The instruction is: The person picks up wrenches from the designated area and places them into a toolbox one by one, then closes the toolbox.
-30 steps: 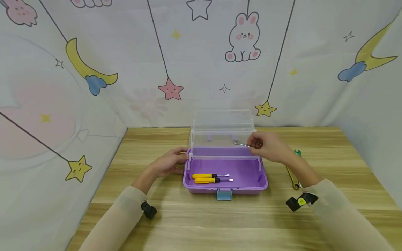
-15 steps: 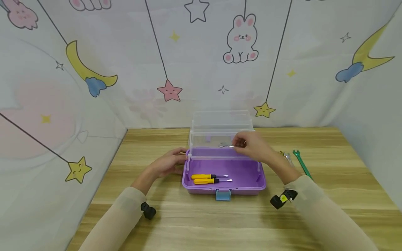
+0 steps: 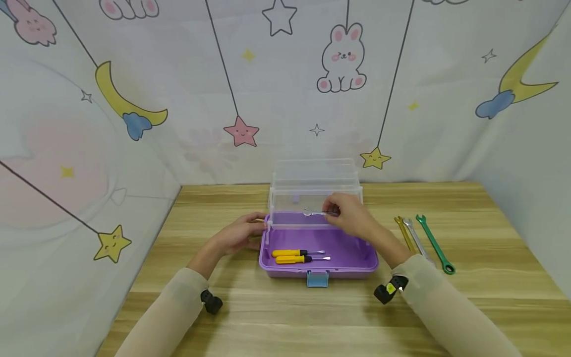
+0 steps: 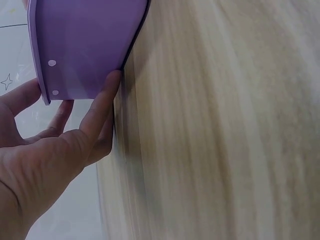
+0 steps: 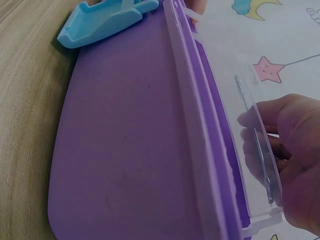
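Observation:
My left hand (image 3: pixel 244 233) holds the left rear corner of a purple toolbox (image 3: pixel 343 272). In the left wrist view its fingers (image 4: pixel 102 107) spread from rim to base. My right hand (image 3: pixel 350 213) pinches a small silver wrench (image 3: pixel 314 213) over the toolbox's raised clear tray (image 3: pixel 281 203), the wrench's head pointing left. In the right wrist view, fingertips and wrench (image 5: pixel 262 155) show through the clear tray wall. Inside the toolbox's base lie two yellow-handled screwdrivers (image 3: pixel 291 259), side by side, blades to the right. A light-blue latch (image 3: pixel 317 279) hangs at the front.
Right of the toolbox, a gold wrench (image 3: pixel 404 230), a silver wrench (image 3: pixel 415 233) and a green wrench (image 3: pixel 434 243) lie on the wood-grain table (image 3: pixel 267 322). The right forearm partly covers the first two. A printed cloth (image 3: pixel 200 99) stands behind the table.
My right hand has carried the small wrench leftward and slightly lower over the clear tray. More of the wrenches on the table now shows. My left hand stays at the toolbox.

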{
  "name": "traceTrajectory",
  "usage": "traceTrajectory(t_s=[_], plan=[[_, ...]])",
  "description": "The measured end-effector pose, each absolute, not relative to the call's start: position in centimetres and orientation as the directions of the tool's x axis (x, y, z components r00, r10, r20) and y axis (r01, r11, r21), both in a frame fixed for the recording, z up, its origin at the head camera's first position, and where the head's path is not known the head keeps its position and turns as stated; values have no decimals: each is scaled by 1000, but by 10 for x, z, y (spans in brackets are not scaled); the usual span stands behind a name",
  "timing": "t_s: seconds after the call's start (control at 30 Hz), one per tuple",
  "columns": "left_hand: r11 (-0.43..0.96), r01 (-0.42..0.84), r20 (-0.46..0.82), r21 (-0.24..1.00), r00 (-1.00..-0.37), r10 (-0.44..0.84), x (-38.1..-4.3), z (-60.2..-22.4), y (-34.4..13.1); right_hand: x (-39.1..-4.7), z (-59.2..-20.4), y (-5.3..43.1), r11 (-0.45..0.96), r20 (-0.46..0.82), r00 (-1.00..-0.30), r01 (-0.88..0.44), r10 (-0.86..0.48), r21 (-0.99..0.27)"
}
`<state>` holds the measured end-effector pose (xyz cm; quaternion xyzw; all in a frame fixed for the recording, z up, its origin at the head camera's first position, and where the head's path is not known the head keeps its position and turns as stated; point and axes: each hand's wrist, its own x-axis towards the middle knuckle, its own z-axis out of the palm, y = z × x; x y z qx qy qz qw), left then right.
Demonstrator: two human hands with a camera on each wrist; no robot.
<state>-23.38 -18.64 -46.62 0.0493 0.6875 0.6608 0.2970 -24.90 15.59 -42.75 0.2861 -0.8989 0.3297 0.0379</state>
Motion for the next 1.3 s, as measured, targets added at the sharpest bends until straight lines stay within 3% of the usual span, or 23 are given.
traceTrajectory(t_s=[0.67,1.3], plan=[[125,-325,-345,937,-826,446,-231,-465,-186,-247,-429,156,576,236,-839,-515,-491,-635],[97,-319,-327,943,-830,452,-233,-470,-186,-247,-433,158,547,307,-818,-559,-487,-623]])
